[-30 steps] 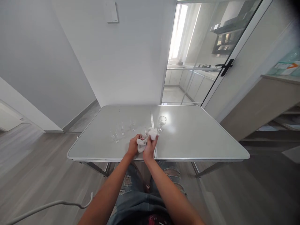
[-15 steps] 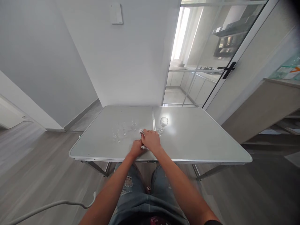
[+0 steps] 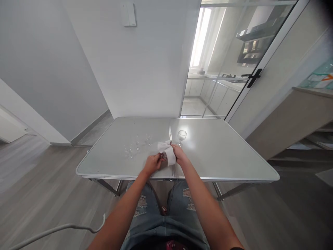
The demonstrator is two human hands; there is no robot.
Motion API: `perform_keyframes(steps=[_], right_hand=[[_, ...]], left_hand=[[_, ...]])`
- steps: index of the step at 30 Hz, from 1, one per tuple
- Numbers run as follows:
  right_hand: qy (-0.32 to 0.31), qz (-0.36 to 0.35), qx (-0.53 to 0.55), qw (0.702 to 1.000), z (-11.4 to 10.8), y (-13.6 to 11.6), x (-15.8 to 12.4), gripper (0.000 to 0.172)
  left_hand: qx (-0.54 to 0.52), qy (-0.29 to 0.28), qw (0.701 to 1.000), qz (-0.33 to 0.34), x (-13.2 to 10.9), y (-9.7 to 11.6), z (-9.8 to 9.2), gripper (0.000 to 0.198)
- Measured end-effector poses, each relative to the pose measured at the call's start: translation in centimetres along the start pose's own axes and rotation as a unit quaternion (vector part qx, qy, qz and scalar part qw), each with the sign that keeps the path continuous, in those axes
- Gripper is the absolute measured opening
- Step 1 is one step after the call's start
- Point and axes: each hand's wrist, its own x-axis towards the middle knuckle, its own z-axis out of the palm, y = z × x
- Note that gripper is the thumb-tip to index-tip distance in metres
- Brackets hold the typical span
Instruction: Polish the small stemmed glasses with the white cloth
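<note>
My left hand [image 3: 153, 163] is closed on a clear glass [image 3: 163, 157], mostly hidden by the cloth, over the near middle of the table. In my right hand [image 3: 179, 153] is a white cloth [image 3: 169, 152], gripped at its right side and spread against the glass. A stemmed glass [image 3: 182, 135] stands upright just beyond my right hand. Left of my hands, several small clear glasses stand on the table, among them one glass [image 3: 149, 139] and another [image 3: 137, 145].
The grey-white folding table [image 3: 221, 152] has a metal seam down its middle. A wall [image 3: 145, 80] and a glass door [image 3: 218, 62] rise behind it. A shelf unit [image 3: 304, 118] is at the right, and a grey cable [image 3: 65, 226] hangs at the lower left.
My right hand has moved right, away from my left hand. The white cloth, bunched under my hands before, is now opened out between them, and part of the glass shows.
</note>
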Motion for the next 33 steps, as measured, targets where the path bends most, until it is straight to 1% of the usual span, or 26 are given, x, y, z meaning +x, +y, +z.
perform_keyframes(steps=[1,2,3,4,5,6,7,8,10,11,12,14,15,16,17,18,19,20,22,23,25,26,28,30,33], right_hand=[[0.047,-0.033,0.012,0.998,0.0,0.4,-0.3,0.033],[0.111,-0.071,0.014,0.991,-0.1,0.8,-0.7,0.032],[0.187,-0.111,0.008,0.976,-0.1,1.1,-1.1,0.031],[0.260,-0.144,-0.004,0.955,-0.1,1.6,-1.6,0.030],[0.320,-0.165,-0.020,0.933,-0.1,2.0,-2.2,0.029],[0.359,-0.172,-0.034,0.917,0.1,2.5,-2.7,0.028],[0.374,-0.168,-0.040,0.911,0.4,3.0,-3.2,0.027],[0.374,-0.161,-0.032,0.913,0.8,3.4,-3.7,0.027],[0.339,-0.159,0.030,0.927,2.1,4.1,-4.4,0.025],[0.305,-0.158,0.081,0.936,3.0,4.3,-4.6,0.025],[0.254,-0.152,0.138,0.945,3.8,4.4,-4.8,0.025],[0.124,-0.130,0.247,0.952,5.4,4.1,-5.1,0.034],[0.071,-0.132,0.283,0.947,6.1,3.8,-5.3,0.037],[0.037,-0.144,0.308,0.940,6.5,3.5,-5.4,0.039],[0.023,-0.163,0.321,0.932,6.7,3.1,-5.4,0.040],[0.025,-0.184,0.328,0.927,6.8,2.8,-5.3,0.040],[0.030,-0.193,0.328,0.924,6.6,2.4,-5.1,0.040],[0.028,-0.186,0.322,0.928,6.4,2.2,-4.9,0.042],[-0.011,-0.126,0.296,0.947,5.7,1.9,-4.2,0.047],[-0.038,-0.088,0.278,0.956,5.4,2.0,-3.9,0.049],[-0.074,-0.035,0.245,0.966,5.1,2.5,-3.4,0.052],[-0.077,-0.025,0.236,0.968,5.1,2.8,-3.4,0.052],[-0.064,-0.031,0.230,0.971,5.3,3.5,-3.6,0.051],[-0.046,-0.060,0.240,0.968,5.4,3.9,-4.0,0.049],[-0.026,-0.106,0.259,0.960,5.1,3.2,-4.1,0.050]], left_hand=[[-0.016,0.017,1.000,-0.013,0.0,0.0,-0.1,0.022],[-0.032,0.032,0.999,-0.027,0.0,0.1,-0.3,0.023],[-0.048,0.041,0.997,-0.036,0.0,0.1,-0.4,0.023],[-0.066,0.045,0.996,-0.039,0.0,0.1,-0.5,0.024],[-0.083,0.046,0.995,-0.040,0.0,0.1,-0.5,0.024],[-0.101,0.050,0.993,-0.043,-0.1,0.1,-0.6,0.024],[-0.118,0.059,0.990,-0.050,-0.1,0.1,-0.6,0.025],[-0.132,0.071,0.987,-0.061,-0.1,0.1,-0.6,0.026],[-0.149,0.087,0.982,-0.080,-0.1,0.2,-0.6,0.027],[-0.151,0.083,0.982,-0.081,0.0,0.3,-0.7,0.027],[-0.149,0.076,0.983,-0.076,0.1,0.4,-0.8,0.027],[-0.136,0.065,0.986,-0.071,0.2,0.6,-1.0,0.026],[-0.130,0.067,0.986,-0.075,0.2,0.7,-1.1,0.026],[-0.129,0.072,0.986,-0.081,0.2,0.8,-1.2,0.027],[-0.134,0.075,0.984,-0.086,0.2,0.9,-1.3,0.029],[-0.145,0.073,0.983,-0.086,0.2,0.9,-1.4,0.030],[-0.158,0.064,0.982,-0.082,0.1,0.9,-1.4,0.031],[-0.171,0.051,0.981,-0.073,0.1,0.9,-1.5,0.033],[-0.189,0.028,0.980,-0.055,0.0,0.7,-1.4,0.037],[-0.193,0.027,0.979,-0.051,0.0,0.7,-1.4,0.039],[-0.194,0.046,0.978,-0.054,0.1,0.6,-1.3,0.042],[-0.191,0.057,0.978,-0.059,0.1,0.6,-1.3,0.043],[-0.183,0.065,0.978,-0.071,0.1,0.7,-1.4,0.044],[-0.179,0.059,0.979,-0.073,0.1,0.8,-1.5,0.043],[-0.199,0.034,0.978,-0.051,0.1,0.9,-1.6,0.042]])
